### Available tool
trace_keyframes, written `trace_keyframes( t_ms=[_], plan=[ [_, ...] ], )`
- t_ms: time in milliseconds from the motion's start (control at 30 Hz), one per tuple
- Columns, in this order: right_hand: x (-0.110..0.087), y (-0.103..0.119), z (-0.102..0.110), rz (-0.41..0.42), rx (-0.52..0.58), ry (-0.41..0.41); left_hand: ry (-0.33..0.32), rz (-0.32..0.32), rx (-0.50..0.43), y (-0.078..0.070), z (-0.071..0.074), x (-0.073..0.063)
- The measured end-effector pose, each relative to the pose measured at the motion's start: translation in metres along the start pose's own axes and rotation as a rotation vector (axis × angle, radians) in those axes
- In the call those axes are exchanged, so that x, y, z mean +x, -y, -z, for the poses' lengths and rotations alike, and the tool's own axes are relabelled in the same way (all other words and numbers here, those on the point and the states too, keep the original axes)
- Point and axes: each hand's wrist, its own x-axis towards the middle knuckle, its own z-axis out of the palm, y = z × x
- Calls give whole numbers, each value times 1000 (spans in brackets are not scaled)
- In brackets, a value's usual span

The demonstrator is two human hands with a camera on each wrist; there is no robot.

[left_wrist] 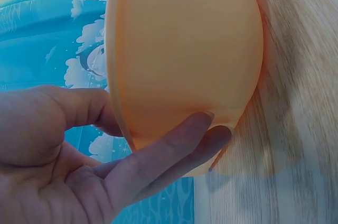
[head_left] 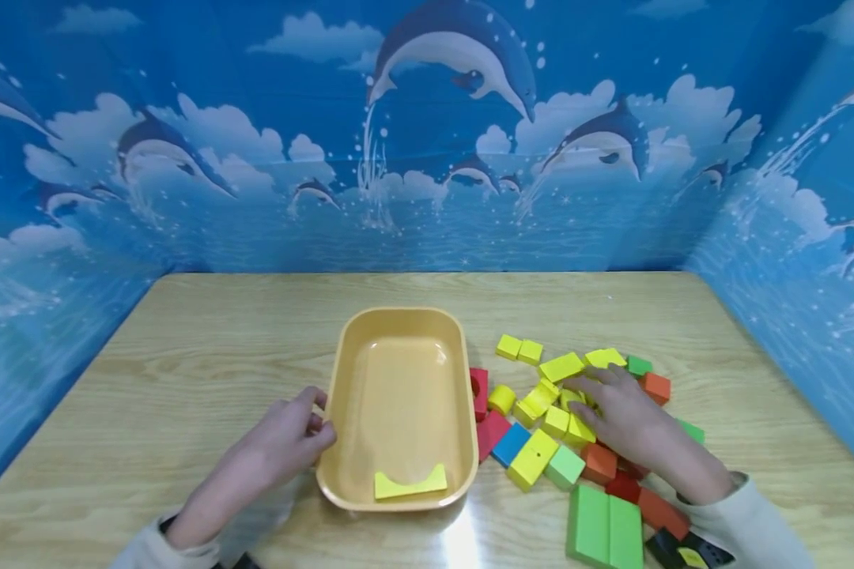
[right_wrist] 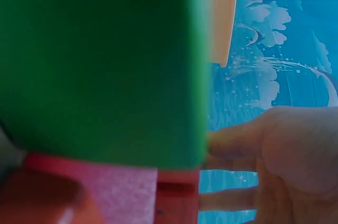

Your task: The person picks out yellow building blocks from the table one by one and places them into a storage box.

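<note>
A yellow-orange plastic tub (head_left: 398,387) stands on the table, with one yellow arch-cut block (head_left: 410,484) lying inside at its near end. My left hand (head_left: 285,435) holds the tub's left side; in the left wrist view the thumb goes over the rim and the fingers (left_wrist: 169,150) lie along the outer wall. To the right, my right hand (head_left: 626,415) reaches into a spread of toy blocks, fingers apart over yellow blocks (head_left: 538,399). Nothing is plainly held there. A green block (right_wrist: 105,76) fills much of the right wrist view and hides the fingertips.
Red, blue, yellow, green and orange blocks lie loosely between tub and right arm. Two long green blocks (head_left: 605,525) lie side by side near the front edge. Against the tub's right side are red blocks (head_left: 493,433). A dolphin-printed backdrop (head_left: 427,221) encloses the wooden table (head_left: 256,332).
</note>
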Motion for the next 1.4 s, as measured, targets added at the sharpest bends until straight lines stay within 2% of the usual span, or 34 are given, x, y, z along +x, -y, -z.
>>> trace_keyframes(
  t_ms=[100,267,533,667,900,1133,1300,1400],
  plan=[
    [-1,2,-2,12,-29,2,-2,-6,-2,1,0,0],
    [-5,4,-3,-32,-31,36,-12,-49,0,2,0,-1],
    [-10,9,-5,-17,7,98,15,-8,14,-2,0,0],
    [-11,11,-5,-52,29,125,27,6,11,-3,0,-1],
    [-8,11,-2,-65,76,112,6,-61,6,-1,0,-2],
    [1,13,5,-163,76,174,9,-43,0,-1,0,-2],
    [4,14,4,-200,84,139,14,-41,-12,0,1,-1],
    [3,13,2,-153,69,57,18,-34,-11,0,2,-1]
  ],
)
